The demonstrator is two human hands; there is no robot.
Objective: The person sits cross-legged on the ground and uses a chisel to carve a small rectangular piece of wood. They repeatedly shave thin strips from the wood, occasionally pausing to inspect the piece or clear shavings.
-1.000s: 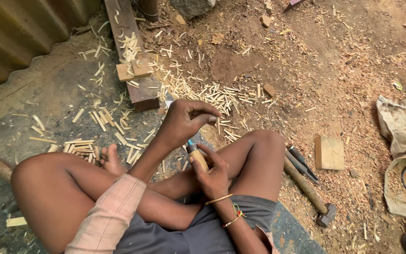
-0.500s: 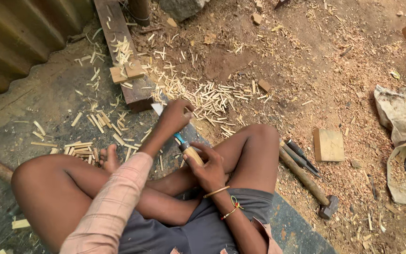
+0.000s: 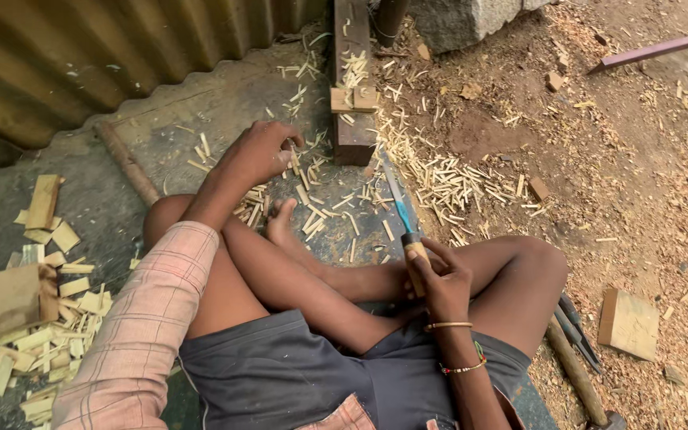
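Head view: right hand (image 3: 443,280) closed around wooden handle of chisel (image 3: 402,219), above crossed legs; long axis near-vertical in frame, blade pointing up and slightly left toward wooden block (image 3: 353,131). Left hand (image 3: 260,151) curled, fingertips pinching wood splinters (image 3: 300,171) on ground.

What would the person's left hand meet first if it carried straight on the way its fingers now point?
Probably the loose wood splinters by its fingertips; the left hand points toward the dark wooden block beyond them, though depth is unclear.
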